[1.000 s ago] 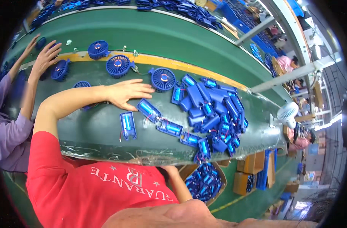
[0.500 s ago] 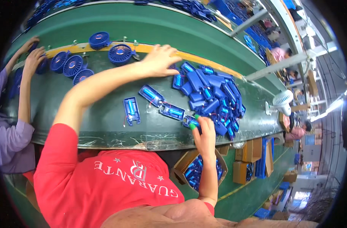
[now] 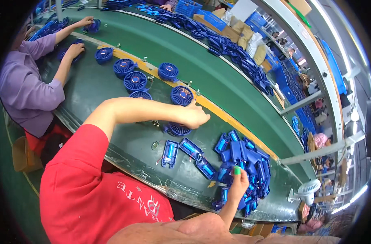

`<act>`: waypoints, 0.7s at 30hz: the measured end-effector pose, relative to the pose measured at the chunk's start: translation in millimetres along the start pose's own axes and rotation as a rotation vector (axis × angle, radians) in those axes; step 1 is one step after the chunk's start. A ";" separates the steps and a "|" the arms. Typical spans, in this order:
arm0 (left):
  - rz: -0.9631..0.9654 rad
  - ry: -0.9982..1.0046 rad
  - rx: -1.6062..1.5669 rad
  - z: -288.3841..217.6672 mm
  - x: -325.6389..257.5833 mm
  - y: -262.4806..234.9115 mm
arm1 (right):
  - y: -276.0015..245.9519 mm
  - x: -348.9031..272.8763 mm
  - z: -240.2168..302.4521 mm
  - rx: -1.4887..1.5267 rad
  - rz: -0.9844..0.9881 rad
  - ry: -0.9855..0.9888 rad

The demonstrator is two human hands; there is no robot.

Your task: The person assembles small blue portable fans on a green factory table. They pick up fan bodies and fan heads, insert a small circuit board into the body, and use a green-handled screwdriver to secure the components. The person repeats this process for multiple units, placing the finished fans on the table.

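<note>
My left hand (image 3: 197, 117) reaches across the belt among round blue fan heads, its thumb by the rim of one fan head (image 3: 182, 95). Another fan head (image 3: 179, 129) lies partly under this hand. The left fingers curl down, hiding whatever they hold. My right hand (image 3: 239, 186), green covers on its fingertips, is closed in a pinch over the near side of a pile of blue plastic housings (image 3: 254, 160). What it pinches cannot be made out. Left of the pile lie open housings with blue battery cells: one housing (image 3: 170, 153) apart, two others (image 3: 191, 148) end to end.
More fan heads (image 3: 135, 81) lie left of my forearm, near the yellow strip (image 3: 230, 120). At far left, a co-worker in a purple sleeve (image 3: 43, 91) handles fan parts. A small white fan (image 3: 308, 190) stands at the right edge. Blue parts line the far belt (image 3: 226, 51).
The view has swung, bringing more of the left side into sight. My left hand has left the pile's far edge and is at the fan heads. My right hand has moved off the nearest open housing.
</note>
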State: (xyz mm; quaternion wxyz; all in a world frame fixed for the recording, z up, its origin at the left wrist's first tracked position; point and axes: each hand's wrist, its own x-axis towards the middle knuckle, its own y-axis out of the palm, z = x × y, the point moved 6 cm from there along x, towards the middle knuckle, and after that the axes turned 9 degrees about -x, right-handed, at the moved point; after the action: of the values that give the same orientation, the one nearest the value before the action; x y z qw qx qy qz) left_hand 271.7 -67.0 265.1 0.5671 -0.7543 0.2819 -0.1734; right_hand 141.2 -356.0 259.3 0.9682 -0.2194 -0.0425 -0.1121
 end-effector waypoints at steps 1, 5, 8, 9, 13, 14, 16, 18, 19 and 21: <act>0.017 0.020 -0.017 -5.0 -6.9 0.5 | 0.0 7.6 -1.6 0.205 -0.005 0.005; -0.115 0.007 -0.061 0.9 -20.1 -5.0 | 6.5 22.9 38.1 0.406 0.022 -0.043; -0.092 -0.042 -0.062 24.4 -20.9 -7.6 | 8.7 33.1 39.7 0.345 0.054 -0.075; -0.023 -0.035 -0.092 34.2 -22.6 -6.8 | 17.3 33.9 42.3 0.321 0.075 -0.084; 0.092 0.057 -0.063 48.4 -45.2 -1.9 | 44.1 21.1 54.0 0.076 0.131 -0.201; 0.100 0.052 -0.064 51.1 -47.6 -4.4 | 45.2 16.5 56.3 0.045 0.142 -0.192; 0.068 0.022 -0.063 55.9 -52.7 -15.1 | 50.6 10.9 51.8 -0.015 0.168 -0.195; -0.136 -0.025 -0.038 57.3 -49.1 -42.0 | 54.6 7.7 50.5 -0.087 0.190 -0.213; -0.287 -0.067 -0.031 64.0 -49.4 -54.0 | 57.7 6.7 51.8 -0.148 0.210 -0.230; -0.568 0.029 -0.012 75.3 -39.1 -67.7 | 61.0 6.9 49.5 -0.140 0.222 -0.222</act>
State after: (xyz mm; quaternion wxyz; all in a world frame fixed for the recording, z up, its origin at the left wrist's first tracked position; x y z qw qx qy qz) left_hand 300.4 27.8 309.6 0.4870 -0.8039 0.0683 -0.3346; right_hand 160.7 -282.4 279.4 0.9464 -0.3008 -0.1166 0.0178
